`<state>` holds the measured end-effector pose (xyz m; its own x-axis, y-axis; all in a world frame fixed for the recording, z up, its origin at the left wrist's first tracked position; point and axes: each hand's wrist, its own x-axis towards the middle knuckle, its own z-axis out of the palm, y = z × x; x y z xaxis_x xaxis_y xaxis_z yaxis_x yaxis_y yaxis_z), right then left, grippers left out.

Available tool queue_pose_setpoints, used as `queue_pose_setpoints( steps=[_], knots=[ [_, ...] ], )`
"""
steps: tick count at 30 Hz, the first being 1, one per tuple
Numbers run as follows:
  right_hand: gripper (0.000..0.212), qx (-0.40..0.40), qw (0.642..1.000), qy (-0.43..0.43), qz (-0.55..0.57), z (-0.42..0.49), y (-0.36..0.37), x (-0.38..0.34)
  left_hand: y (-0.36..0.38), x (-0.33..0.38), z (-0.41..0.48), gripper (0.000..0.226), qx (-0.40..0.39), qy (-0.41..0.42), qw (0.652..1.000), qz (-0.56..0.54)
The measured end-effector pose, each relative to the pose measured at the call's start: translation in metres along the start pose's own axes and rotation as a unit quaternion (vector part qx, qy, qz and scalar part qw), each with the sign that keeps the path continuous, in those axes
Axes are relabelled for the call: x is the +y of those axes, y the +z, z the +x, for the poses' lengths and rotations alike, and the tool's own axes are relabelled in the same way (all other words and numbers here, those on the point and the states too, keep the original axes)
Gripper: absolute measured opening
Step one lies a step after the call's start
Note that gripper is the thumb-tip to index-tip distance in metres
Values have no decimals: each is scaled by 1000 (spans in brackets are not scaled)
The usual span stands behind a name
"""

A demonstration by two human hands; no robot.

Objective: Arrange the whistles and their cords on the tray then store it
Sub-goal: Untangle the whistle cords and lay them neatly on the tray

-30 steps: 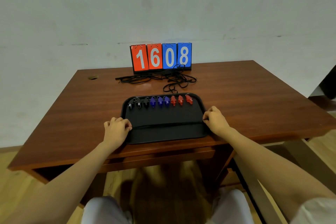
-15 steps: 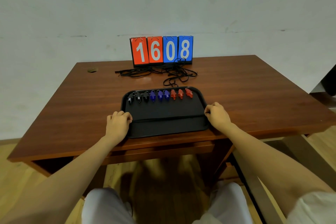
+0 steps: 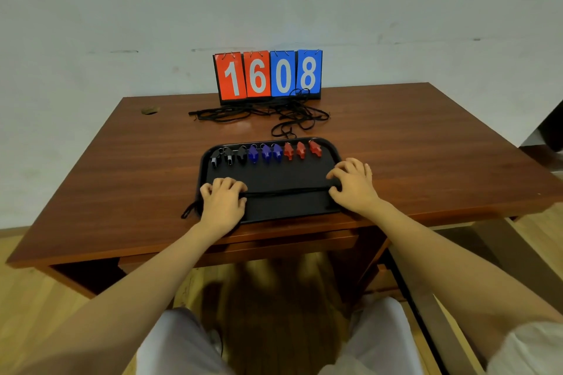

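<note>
A black tray point(image 3: 286, 170) lies in the middle of the frame, on the near part of a brown wooden table point(image 3: 426, 146); along its far rim nine whistles stand in one row: three black whistles point(image 3: 228, 157) on the left, three blue whistles point(image 3: 265, 153) in the middle, three red whistles point(image 3: 300, 149) on the right. One stretched cord point(image 3: 286, 191) runs straight across the tray from side to side, below the row; its left end hangs out over the tray's left rim onto the table. The left hand point(image 3: 224, 202) lies over the tray's lower left corner, with fingers curled and the cord passing in between thumb and fingers, so it holds the cord. The right hand point(image 3: 355, 184) is at the tray's right side, fingers bent and a little spread, tips down by the cord's right end; if it pinches the cord I cannot tell. Above the tray in the frame, loose cords point(image 3: 262, 113) lie in a tangle on the table; behind them stands a scoreboard point(image 3: 268, 74) showing 1608.
</note>
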<state>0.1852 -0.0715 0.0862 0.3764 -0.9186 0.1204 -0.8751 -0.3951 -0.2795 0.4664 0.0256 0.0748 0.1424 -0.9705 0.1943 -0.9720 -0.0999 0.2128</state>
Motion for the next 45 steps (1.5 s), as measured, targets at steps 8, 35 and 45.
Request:
queue_pose_setpoints(
  steps=[8,35,45],
  knots=[
    [25,-98,993,-19,-64,19,-6,-15,7,40,18,25,-41,51,998,-14],
    [38,-99,977,-116,-150,251,23,-28,37,69,252,35,-92,2,996,-18],
    [16,-8,992,-124,6,243,-4,-25,35,73,258,36,-81,9,992,-101]
  ],
)
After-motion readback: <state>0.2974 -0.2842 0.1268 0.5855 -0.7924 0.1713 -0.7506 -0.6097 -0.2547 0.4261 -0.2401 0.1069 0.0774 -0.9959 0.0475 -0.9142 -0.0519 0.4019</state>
